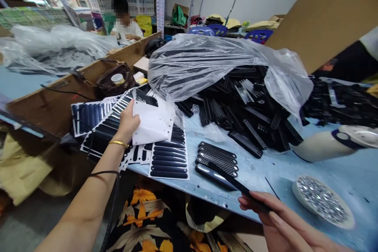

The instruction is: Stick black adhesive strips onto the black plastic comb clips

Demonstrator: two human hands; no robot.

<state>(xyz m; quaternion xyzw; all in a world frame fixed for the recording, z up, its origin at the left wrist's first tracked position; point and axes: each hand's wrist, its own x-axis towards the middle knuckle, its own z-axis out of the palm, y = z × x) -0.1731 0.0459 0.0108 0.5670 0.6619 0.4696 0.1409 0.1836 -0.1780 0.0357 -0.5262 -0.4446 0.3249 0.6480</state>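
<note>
My left hand (128,120) is at a white sheet (152,120), its thumb over the sheet's left edge and its other fingers partly hidden. Under and around it lie sheets of black strips (169,159). At the lower right, my right hand (274,216) pinches a thin, dark, flat piece (236,183) between thumb and fingers. The far end of this piece reaches over a small row of black patterned pieces (217,157) and a glossy black piece (214,175) on the blue table (201,193).
Black comb-like pieces (248,126) spill from a clear plastic bag (201,63). To the right are a bottle (325,143) and a bowl of small shiny parts (321,201). A wooden partition (50,106) and brown bag (124,76) stand left. A person (126,27) sits beyond.
</note>
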